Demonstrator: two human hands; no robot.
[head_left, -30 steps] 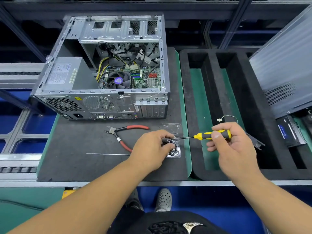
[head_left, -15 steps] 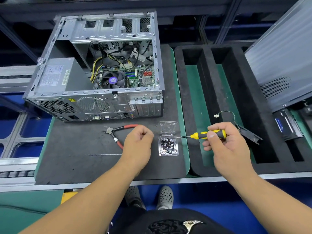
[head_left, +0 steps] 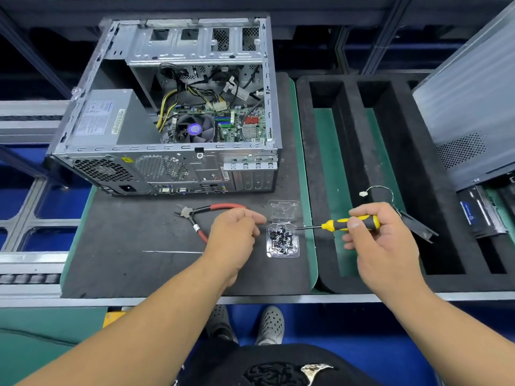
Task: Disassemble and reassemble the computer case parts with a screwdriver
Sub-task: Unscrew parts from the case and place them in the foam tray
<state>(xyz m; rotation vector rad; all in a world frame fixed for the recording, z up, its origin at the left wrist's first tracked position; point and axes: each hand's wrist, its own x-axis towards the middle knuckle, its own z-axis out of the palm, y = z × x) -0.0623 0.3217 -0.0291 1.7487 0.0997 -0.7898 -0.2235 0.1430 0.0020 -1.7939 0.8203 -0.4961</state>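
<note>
The grey metal computer case (head_left: 178, 107) lies open, its side panel off. The right hand (head_left: 381, 240) grips the yellow-and-black screwdriver (head_left: 345, 224) over the clear plastic screw tray (head_left: 282, 240); the left hand's (head_left: 234, 235) fingers are curled, whether pinching a screw cannot be told. Reassembly seems still ahead.

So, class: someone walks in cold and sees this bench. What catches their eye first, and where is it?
The open computer case lies at the mat's far left, board and fan exposed. In front, the right hand holds a yellow screwdriver, its tip over a clear tray of screws. The left hand hovers curled beside the tray, over red-handled cutters.
</note>
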